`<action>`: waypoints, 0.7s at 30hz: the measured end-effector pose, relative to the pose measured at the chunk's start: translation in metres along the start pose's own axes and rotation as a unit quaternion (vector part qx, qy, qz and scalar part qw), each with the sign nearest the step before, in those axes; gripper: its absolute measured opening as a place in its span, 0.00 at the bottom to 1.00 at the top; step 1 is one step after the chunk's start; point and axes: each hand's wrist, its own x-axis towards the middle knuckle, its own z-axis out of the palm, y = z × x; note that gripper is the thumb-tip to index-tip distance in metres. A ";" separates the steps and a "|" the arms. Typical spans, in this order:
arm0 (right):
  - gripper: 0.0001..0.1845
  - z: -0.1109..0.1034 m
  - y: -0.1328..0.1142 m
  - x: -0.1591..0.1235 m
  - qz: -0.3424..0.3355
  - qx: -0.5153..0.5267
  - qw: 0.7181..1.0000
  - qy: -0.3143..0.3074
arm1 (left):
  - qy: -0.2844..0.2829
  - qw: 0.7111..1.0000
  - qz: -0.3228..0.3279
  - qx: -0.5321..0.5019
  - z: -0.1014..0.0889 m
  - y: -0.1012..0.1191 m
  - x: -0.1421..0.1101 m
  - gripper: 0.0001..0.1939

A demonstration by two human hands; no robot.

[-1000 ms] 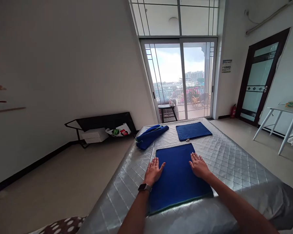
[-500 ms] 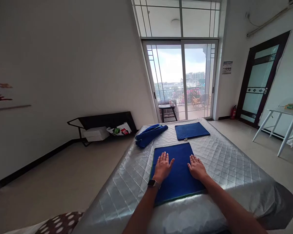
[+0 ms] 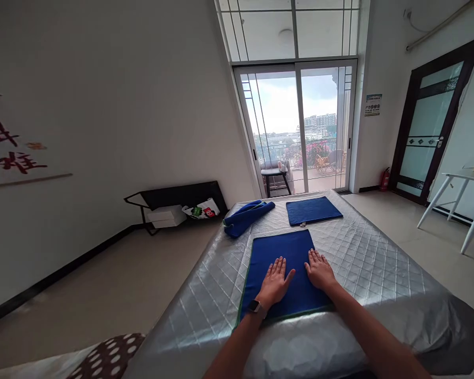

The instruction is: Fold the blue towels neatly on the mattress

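Observation:
A blue cloth (image 3: 282,247) with green edging lies spread flat on the silver quilted bed cover (image 3: 205,295). My left hand (image 3: 275,281), with a watch on its wrist, rests palm down on the cloth, fingers stretched out and thumb apart. At the cloth's right edge my right hand (image 3: 319,269) also lies flat, fingers extended. Beyond them is a second blue cloth (image 3: 315,210), laid out flat with a small white tag at its near edge. A crumpled blue cloth (image 3: 248,217) sits at the far left of the bed.
Against the left wall stands a black rack (image 3: 177,197) with a white box (image 3: 166,216) and a printed bag (image 3: 201,209). A white table (image 3: 468,179) is at the right, near the dark-framed door (image 3: 438,121). Sliding glass doors (image 3: 296,131) are beyond the bed.
My left hand has slid right and toward me over the cloth, closer to my right hand. The right hand stays at the right edge. The view has turned slightly left.

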 end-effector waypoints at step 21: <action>0.35 -0.005 -0.001 -0.061 -0.029 -0.007 0.999 -0.024 | 0.061 0.991 -0.113 -0.025 0.016 -0.096 -0.054 0.44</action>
